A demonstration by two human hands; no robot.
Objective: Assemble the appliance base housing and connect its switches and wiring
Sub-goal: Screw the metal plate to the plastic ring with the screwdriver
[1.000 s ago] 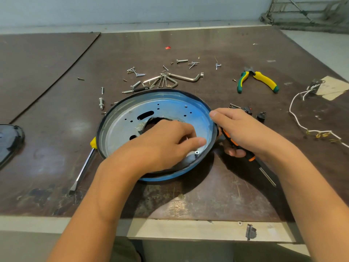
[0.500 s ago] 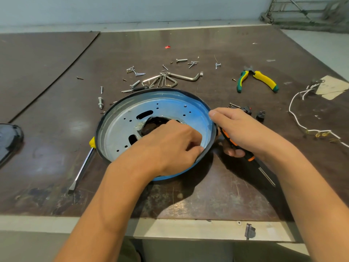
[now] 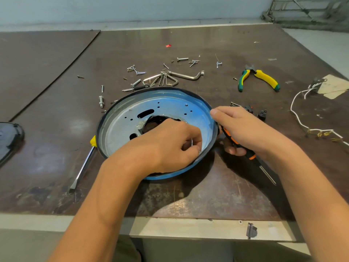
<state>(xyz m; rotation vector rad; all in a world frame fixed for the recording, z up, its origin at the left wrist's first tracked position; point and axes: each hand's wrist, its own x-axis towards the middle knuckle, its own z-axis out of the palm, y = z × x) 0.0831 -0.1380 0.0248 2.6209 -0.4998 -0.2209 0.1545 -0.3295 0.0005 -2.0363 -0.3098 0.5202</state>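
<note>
On the table (image 3: pixel 207 191), we see the round metal base (image 3: pixel 166 108) near the front edge, left hand (image 3: pixel 170 146) inside it pinching a small metal part (image 3: pixel 192 143), right hand (image 3: pixel 245 129) gripping a screwdriver (image 3: pixel 229 138) beside its rim.

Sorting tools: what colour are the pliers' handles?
Pliers: yellow and green handles, seen in the head view.

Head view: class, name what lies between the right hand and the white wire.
Two small black switches lie between the right hand and the white wire, in the head view.
</note>
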